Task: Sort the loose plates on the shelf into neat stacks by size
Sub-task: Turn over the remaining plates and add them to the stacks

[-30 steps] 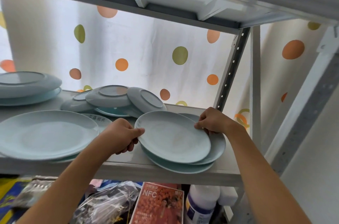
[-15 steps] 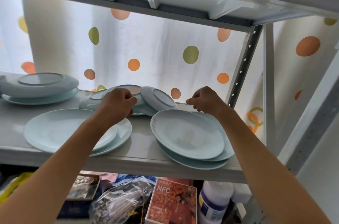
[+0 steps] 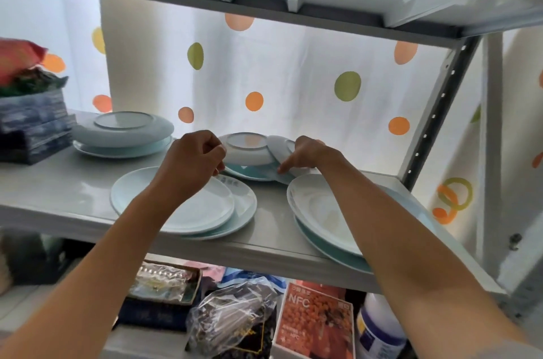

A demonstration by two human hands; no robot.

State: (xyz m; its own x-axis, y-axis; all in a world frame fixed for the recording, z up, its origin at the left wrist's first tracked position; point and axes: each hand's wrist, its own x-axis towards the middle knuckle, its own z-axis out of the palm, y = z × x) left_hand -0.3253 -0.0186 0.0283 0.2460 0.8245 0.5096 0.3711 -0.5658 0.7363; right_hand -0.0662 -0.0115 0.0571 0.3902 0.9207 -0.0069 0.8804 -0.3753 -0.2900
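Both arms reach over the shelf [image 3: 58,191] to the small upturned plate [image 3: 248,150] at the back: left hand [image 3: 191,159] grips its rim, right hand [image 3: 305,154] (fingers curled) pinches the tilted plate [image 3: 279,150] beside it.

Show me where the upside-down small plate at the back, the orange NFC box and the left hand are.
upside-down small plate [image 3: 249,151]: head view, its outer wall.
orange NFC box [image 3: 316,320]: head view, its front face.
left hand [image 3: 191,163]: head view, back of the hand.
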